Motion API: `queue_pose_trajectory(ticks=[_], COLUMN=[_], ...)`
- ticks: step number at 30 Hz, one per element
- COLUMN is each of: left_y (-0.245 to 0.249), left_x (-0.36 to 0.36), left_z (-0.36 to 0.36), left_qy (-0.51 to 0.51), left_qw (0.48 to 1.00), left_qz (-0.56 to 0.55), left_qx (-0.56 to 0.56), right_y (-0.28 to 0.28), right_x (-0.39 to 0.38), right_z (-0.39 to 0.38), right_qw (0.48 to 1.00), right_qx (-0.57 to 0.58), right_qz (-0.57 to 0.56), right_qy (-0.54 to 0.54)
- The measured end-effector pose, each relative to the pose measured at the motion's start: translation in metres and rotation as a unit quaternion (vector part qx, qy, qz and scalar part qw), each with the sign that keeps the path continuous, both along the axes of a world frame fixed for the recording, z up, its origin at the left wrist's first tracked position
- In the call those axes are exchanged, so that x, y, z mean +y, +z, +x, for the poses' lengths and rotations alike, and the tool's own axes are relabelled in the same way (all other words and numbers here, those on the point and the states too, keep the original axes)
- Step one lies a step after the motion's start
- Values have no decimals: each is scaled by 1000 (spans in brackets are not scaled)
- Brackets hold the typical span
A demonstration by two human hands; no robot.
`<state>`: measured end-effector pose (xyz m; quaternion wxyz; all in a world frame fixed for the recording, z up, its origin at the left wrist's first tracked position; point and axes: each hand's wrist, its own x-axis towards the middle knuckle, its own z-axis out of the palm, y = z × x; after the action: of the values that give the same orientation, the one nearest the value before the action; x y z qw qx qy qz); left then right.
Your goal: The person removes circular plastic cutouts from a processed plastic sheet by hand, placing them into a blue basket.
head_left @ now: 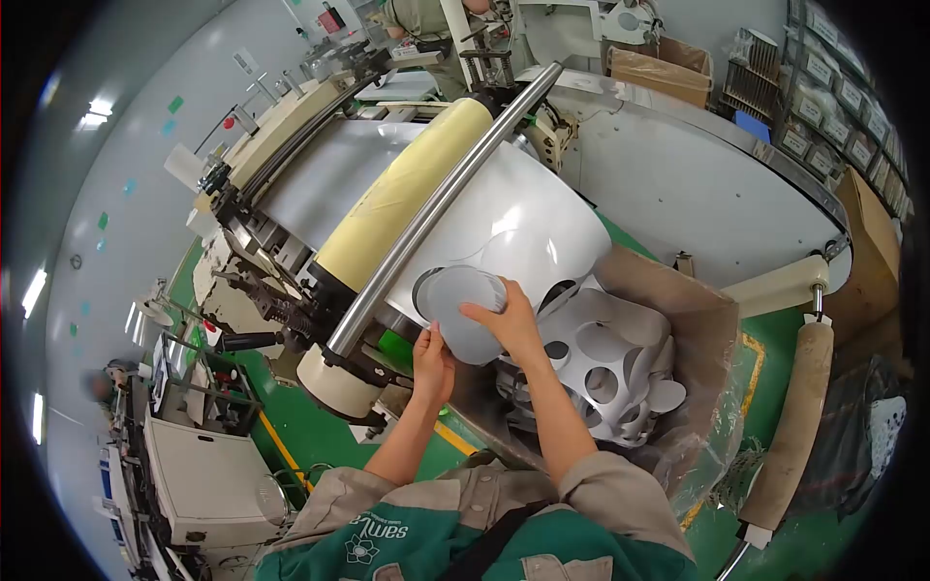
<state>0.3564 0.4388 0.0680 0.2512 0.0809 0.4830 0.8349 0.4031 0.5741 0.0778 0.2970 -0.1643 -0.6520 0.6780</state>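
Note:
A stack of round grey discs [463, 308] is held in front of the white sheet [518, 208] that hangs off the machine's roller. My right hand [511, 321] grips the stack at its right edge, thumb on top and fingers behind. At the lower left edge, my left hand [433, 366] is upright with its fingers close to the discs; whether they press on them is hard to make out. Round holes show in the sheet's lower part, near the discs.
Below the sheet stands a large carton [697, 358] lined with plastic, holding punched white scrap [620, 339]. A steel bar [446, 208] and yellow roller [407, 189] cross the machine. A wrapped roll [790, 426] is at right. Another person [426, 24] stands behind the machine.

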Motion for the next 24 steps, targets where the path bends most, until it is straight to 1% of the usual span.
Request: queue_pose_trajectory(ticks=[1,2,3,5,6,7,8,9,10,11,13,14,15,16,17,18,21,23,24], left_y=[-1,-9,-9,-8,2,20,30,24,24,26,28,27,25,28,23,15,4,0,3], left_x=[-3,-10,-14,-20,-16,-12,-7,-8,-10,-9,-4,0,5,7,8,7,-1,-6,-5], left_z=[-2,-8,-11,-18,-18,-14,-15,-26,-32,-37,-38,-36,-33,-25,-21,-20,-19,-22,-21], left_qy=[-4,-28,-47,-85,-70,-54,-36,-19,-2,12,13,18,21,20,15,12,-10,-42,-42], left_qw=[1000,999,999,995,997,998,999,1000,1000,999,999,999,999,998,999,999,998,998,997], left_qz=[-3,-11,-22,-41,-29,-18,-5,19,20,20,46,48,50,53,50,47,52,46,55], left_qx=[7,13,13,17,15,10,6,-4,11,27,21,10,0,-8,-15,-20,-18,-19,-21], right_y=[5,12,9,-4,-17,-36,-52,-67,-70,-72,-44,-28,-11,1,12,24,18,15,12], right_x=[2,8,9,15,20,22,27,40,44,45,52,49,43,34,34,24,10,7,5], right_z=[-2,-3,-2,-3,6,19,32,47,58,61,65,60,50,33,24,10,-24,-20,-16], right_qw=[999,995,988,954,948,926,891,842,781,801,836,883,919,946,990,994,986,977,971], right_qx=[-18,-48,-24,28,8,88,166,182,193,205,237,202,162,129,-61,-2,-52,-37,-31], right_qz=[40,-7,-78,-216,-249,-330,-405,-500,-593,-561,-493,-421,-356,-298,-126,-109,-74,-144,-179], right_qy=[16,92,130,205,197,160,122,84,40,40,35,39,48,16,-12,26,143,150,155])
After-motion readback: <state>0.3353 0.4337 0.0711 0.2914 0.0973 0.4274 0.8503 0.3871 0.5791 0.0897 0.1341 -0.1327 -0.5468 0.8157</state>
